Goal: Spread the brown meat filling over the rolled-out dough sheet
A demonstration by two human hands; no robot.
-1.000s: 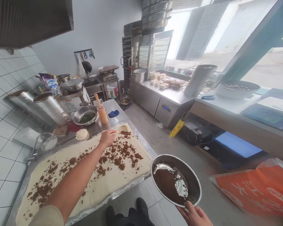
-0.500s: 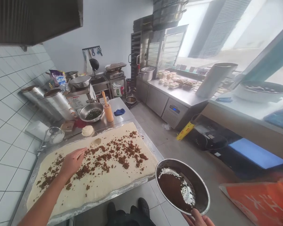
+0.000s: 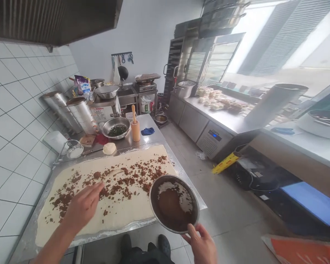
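Note:
My left hand is over a wide sheet of rolled dough, its fingers closed around the handle of a pale spoon, blurred by motion. Crumbly brown filling lies scattered in clumps across the dough. With thumb and fingers at the near rim, my right hand grips a metal bowl, tilted so its inside shows. Loose brown filling sits in the bowl, which overlaps the dough's right front edge in view.
Behind the dough are a dough ball, a metal bowl of dark greens, an upright rolling pin and a blue cloth. Tall metal cylinders lean by the tiled wall. A steel counter stands across the floor.
The bowl in my right hand has moved left, over the dough's edge. My left hand has come slightly nearer with the spoon. The view has turned a little left.

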